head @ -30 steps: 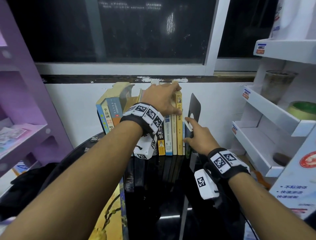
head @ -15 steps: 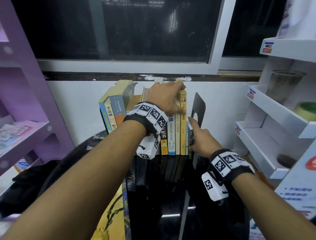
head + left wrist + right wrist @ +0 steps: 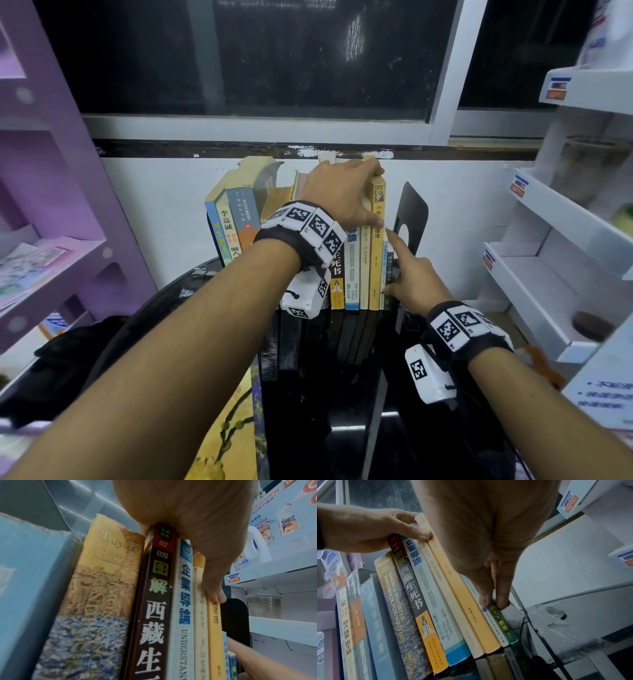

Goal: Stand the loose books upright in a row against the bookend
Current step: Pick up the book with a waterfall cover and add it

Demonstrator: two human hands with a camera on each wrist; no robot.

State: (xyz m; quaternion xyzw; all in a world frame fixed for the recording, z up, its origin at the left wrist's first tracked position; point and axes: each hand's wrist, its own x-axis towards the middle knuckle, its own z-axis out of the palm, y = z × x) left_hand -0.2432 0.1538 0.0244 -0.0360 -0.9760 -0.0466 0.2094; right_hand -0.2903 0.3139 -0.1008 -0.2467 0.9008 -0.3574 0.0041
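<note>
**Black bench, books nearly in line**

Black and glossy, the bench [image 3: 329,404] carried a row of books standing spine-out toward me, with a white wall behind them. At the right end of the row stood the black metal bookend [image 3: 412,219], upright.

My left hand [image 3: 342,192] lay over the tops of the middle books, its fingers [image 3: 375,170] curled down behind them and the thumb pressed on the spine of the tall yellow book [image 3: 376,253]. That grip held the group steady and square. From the left wrist view, the dark red book [image 3: 154,601], the white and blue book [image 3: 182,608] and a cream book [image 3: 199,615] stood close together under the palm.

My right hand [image 3: 416,284] reached in low at the right end. Its fingers were straight, two fingertips [image 3: 502,601] resting on the top edge of two short thin books, a pale blue one [image 3: 494,627] and the green book [image 3: 506,626], which sat between the tall yellow book and the bookend. It gripped nothing.

I judged the task well along. The books from the dark red one to the short pair stood upright, packed toward the bookend. At the left end, though, the blue and yellow books [image 3: 233,226] leaned to one side with a gap beside them. Those remained to be stood straight and pushed in.
</note>
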